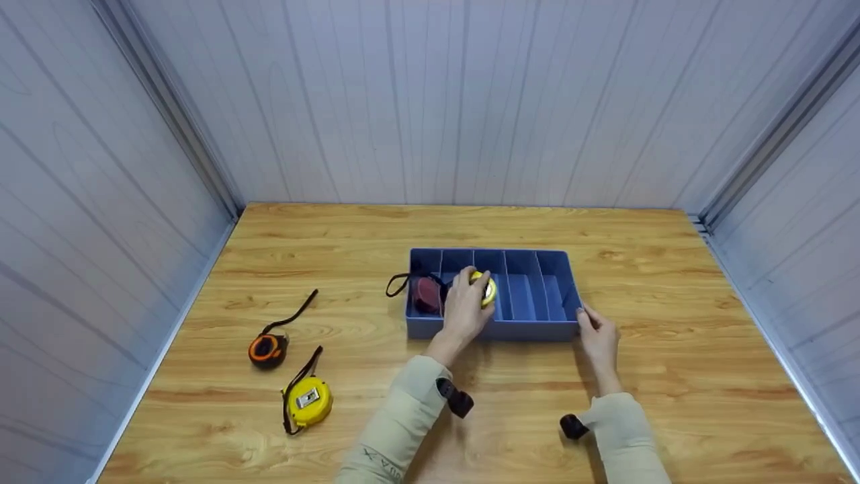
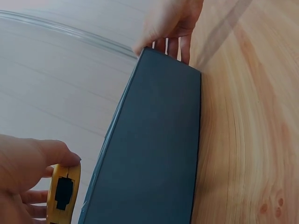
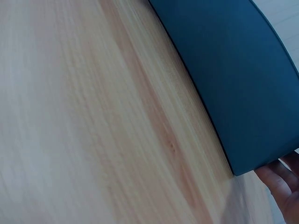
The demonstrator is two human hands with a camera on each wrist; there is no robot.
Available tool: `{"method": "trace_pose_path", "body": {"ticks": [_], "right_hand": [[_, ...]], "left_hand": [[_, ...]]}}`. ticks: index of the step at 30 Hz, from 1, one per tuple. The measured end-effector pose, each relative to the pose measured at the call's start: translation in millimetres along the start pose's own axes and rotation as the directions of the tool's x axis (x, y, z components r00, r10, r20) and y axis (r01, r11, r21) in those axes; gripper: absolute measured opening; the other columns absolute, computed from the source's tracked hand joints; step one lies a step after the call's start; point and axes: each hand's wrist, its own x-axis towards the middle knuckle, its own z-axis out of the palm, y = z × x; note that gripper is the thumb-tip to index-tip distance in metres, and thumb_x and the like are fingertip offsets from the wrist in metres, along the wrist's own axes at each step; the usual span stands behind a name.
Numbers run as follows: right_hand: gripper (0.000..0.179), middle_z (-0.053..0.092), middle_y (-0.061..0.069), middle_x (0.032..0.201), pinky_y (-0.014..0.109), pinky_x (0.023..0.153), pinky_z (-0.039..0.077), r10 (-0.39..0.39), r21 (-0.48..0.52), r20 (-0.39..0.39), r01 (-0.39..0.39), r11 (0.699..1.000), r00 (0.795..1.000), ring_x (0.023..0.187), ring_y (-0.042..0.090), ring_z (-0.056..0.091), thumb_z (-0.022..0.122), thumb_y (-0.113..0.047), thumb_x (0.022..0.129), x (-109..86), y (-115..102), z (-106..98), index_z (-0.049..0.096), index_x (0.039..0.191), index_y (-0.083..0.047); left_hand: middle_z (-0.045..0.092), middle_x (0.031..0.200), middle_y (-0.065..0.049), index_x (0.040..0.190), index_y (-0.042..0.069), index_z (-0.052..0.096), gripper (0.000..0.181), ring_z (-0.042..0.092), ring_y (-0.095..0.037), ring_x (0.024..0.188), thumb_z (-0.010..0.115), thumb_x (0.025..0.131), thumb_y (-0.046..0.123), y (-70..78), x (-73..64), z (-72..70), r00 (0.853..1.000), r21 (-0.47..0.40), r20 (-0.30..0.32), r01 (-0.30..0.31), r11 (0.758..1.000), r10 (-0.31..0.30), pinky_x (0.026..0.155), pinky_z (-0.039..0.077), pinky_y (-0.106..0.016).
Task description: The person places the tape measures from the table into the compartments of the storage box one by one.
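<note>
My left hand (image 1: 463, 308) holds a yellow tape measure (image 1: 490, 292) over the middle compartments of a blue divided box (image 1: 494, 330). In the left wrist view, the thumb presses one side of this tape measure (image 2: 70, 198), with fingers behind it, close to the box's rim. My right hand (image 1: 599, 341) grips the box's front right corner, thumb at the rim and fingers against the end wall; part of it shows low in the right wrist view. A dark red tape measure (image 1: 427, 294) lies in the leftmost compartment, its black strap looping out over the left rim.
On the wooden table (image 1: 672, 376), left of the box, lie an orange-and-black tape measure (image 1: 267, 351) and another yellow tape measure (image 1: 312, 401), both with black straps. Pale panels (image 1: 430, 101) enclose the table at the back and sides.
</note>
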Motion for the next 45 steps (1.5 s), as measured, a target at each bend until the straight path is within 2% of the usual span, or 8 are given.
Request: {"method": "trace_pose_path", "body": {"ticks": [4, 12, 21, 26, 28, 32, 37, 45], "right_hand": [[0.033, 0.055, 0.017, 0.115, 0.039, 0.086, 0.04, 0.006, 0.0, -0.001, -0.006, 1.0, 1.0, 0.107, 0.029, 0.05, 0.053, -0.018, 0.087, 0.0, 0.8, -0.6, 0.059, 0.115, -0.001], [0.034, 0.052, 0.018, 0.118, 0.041, 0.091, 0.037, 0.019, -0.006, 0.018, -0.019, 1.0, 1.0, 0.111, 0.031, 0.047, 0.052, -0.017, 0.088, 0.5, 1.0, -0.9, 0.056, 0.117, 0.0], [0.034, 0.053, 0.017, 0.118, 0.041, 0.09, 0.038, 0.002, -0.021, 0.014, -0.002, 1.0, 1.0, 0.11, 0.031, 0.047, 0.052, -0.019, 0.088, 1.5, 0.8, -0.4, 0.058, 0.116, -0.001], [0.033, 0.06, 0.014, 0.109, 0.029, 0.073, 0.045, 0.007, -0.047, -0.006, -0.008, 0.999, 1.0, 0.089, 0.024, 0.056, 0.052, -0.021, 0.088, 1.2, 0.2, 0.3, 0.06, 0.115, -0.004], [0.032, 0.061, 0.014, 0.106, 0.021, 0.066, 0.043, 0.009, -0.059, -0.017, -0.01, 0.998, 1.0, 0.082, 0.021, 0.055, 0.053, -0.022, 0.088, 0.7, -0.2, 0.6, 0.061, 0.114, -0.004], [0.033, 0.06, 0.015, 0.109, 0.014, 0.062, 0.04, 0.008, -0.059, -0.024, -0.01, 0.998, 1.0, 0.084, 0.019, 0.054, 0.053, -0.022, 0.088, 0.0, -0.4, 0.8, 0.06, 0.114, -0.003], [0.033, 0.058, 0.016, 0.111, 0.014, 0.056, 0.042, 0.023, -0.036, -0.015, -0.024, 0.999, 1.0, 0.08, 0.018, 0.055, 0.053, -0.021, 0.088, 0.0, 0.4, 1.1, 0.059, 0.115, -0.003], [0.035, 0.054, 0.016, 0.117, 0.027, 0.076, 0.043, 0.029, -0.032, 0.003, -0.029, 0.999, 1.0, 0.1, 0.024, 0.052, 0.052, -0.019, 0.088, 1.0, 0.5, 0.2, 0.057, 0.117, -0.001]], "left_hand": [[0.047, 0.118, -0.015, 0.117, 0.008, 0.059, 0.047, 0.047, -0.027, 0.104, 0.07, 0.072, 0.018, 1.0, 4.7, 3.0, 1.0, 0.026, 0.005, -0.01, 1.0, 0.01, 0.081, 0.043, -0.036], [0.044, 0.123, -0.014, 0.122, 0.01, 0.055, 0.05, 0.043, -0.026, 0.11, 0.069, 0.075, 0.021, 3.1, 15.4, 6.1, 0.995, 0.092, 0.097, -0.02, 0.996, 0.011, 0.084, 0.042, -0.035], [0.042, 0.125, -0.014, 0.124, 0.011, 0.053, 0.049, 0.041, -0.026, 0.113, 0.066, 0.078, 0.023, 1.0, 23.7, 10.4, 0.987, 0.125, 0.155, -0.053, 0.991, 0.033, 0.087, 0.04, -0.035], [0.042, 0.125, -0.014, 0.125, 0.012, 0.053, 0.05, 0.042, -0.026, 0.112, 0.067, 0.078, 0.022, 0.7, 27.1, 11.6, 0.983, 0.115, 0.177, -0.076, 0.99, 0.055, 0.087, 0.04, -0.035], [0.042, 0.125, -0.014, 0.125, 0.012, 0.053, 0.05, 0.042, -0.027, 0.111, 0.067, 0.078, 0.022, 0.2, 28.0, 12.5, 0.98, 0.11, 0.19, -0.087, 0.99, 0.065, 0.087, 0.04, -0.035], [0.041, 0.127, -0.012, 0.125, 0.013, 0.052, 0.05, 0.041, -0.026, 0.112, 0.067, 0.078, 0.022, -1.1, 29.6, 14.6, 0.973, 0.103, 0.217, -0.101, 0.99, 0.077, 0.088, 0.039, -0.035], [0.042, 0.126, -0.012, 0.125, 0.013, 0.053, 0.05, 0.042, -0.025, 0.111, 0.066, 0.078, 0.022, -2.1, 31.6, 16.1, 0.97, 0.1, 0.228, -0.114, 0.988, 0.089, 0.088, 0.039, -0.036], [0.044, 0.125, -0.011, 0.124, 0.01, 0.053, 0.052, 0.042, -0.025, 0.111, 0.069, 0.076, 0.023, -3.9, 35.4, 18.2, 0.964, 0.097, 0.256, -0.106, 0.99, 0.078, 0.091, 0.037, -0.036]]}}
